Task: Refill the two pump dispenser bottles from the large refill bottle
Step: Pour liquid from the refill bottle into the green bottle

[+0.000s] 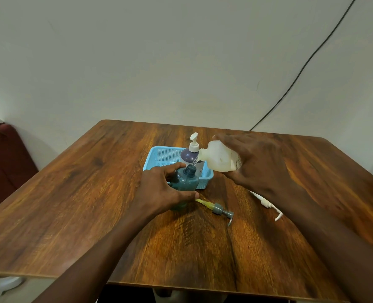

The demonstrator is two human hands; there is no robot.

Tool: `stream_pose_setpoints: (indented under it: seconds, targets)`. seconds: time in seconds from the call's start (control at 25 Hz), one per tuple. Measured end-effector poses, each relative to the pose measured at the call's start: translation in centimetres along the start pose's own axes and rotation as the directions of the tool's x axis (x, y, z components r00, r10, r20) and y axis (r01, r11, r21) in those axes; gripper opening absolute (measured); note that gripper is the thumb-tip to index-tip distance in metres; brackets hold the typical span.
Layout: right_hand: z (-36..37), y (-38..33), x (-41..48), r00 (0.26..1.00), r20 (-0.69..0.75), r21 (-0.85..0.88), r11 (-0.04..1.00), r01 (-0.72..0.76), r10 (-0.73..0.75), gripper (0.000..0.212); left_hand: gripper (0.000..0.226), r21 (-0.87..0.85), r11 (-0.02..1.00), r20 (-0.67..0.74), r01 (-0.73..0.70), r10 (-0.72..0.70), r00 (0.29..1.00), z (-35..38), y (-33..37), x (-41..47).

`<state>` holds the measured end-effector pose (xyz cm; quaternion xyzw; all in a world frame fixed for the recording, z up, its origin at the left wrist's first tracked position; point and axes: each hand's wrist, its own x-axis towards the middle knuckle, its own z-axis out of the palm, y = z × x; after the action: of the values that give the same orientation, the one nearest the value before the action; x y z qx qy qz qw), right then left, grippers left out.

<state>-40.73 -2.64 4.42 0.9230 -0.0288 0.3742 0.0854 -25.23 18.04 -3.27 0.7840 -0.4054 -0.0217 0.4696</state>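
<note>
Right hand wraps its fingers around the large translucent white plastic refill bottle, tipped sideways with its open neck just above the mouth of the teal plastic dispenser bottle. Left hand curls partway around that uncapped teal bottle, which stands upright on the wood-grain counter just in front of the light blue perforated plastic basket. Inside the basket stands a purple bottle with a white pump. Right of the teal bottle lie a grey pump head with a yellowish tube and a white pump head.
</note>
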Motion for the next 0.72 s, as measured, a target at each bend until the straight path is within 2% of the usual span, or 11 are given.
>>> stream_pose_setpoints:
  seconds: [0.44,0.72]
  targets:
    - [0.04,0.45,-0.05,1.000,0.024,-0.016,1.000,-0.011,0.011,0.077,0.090,-0.004,1.000,-0.009,0.011,-0.011,1.000,0.30,0.04,0.01]
    - [-0.03,0.56,-0.04,1.000,0.021,-0.013,1.000,-0.002,0.002,0.077,0.101,-0.020,1.000,0.012,0.006,-0.005,1.000,0.41,0.31,-0.14]
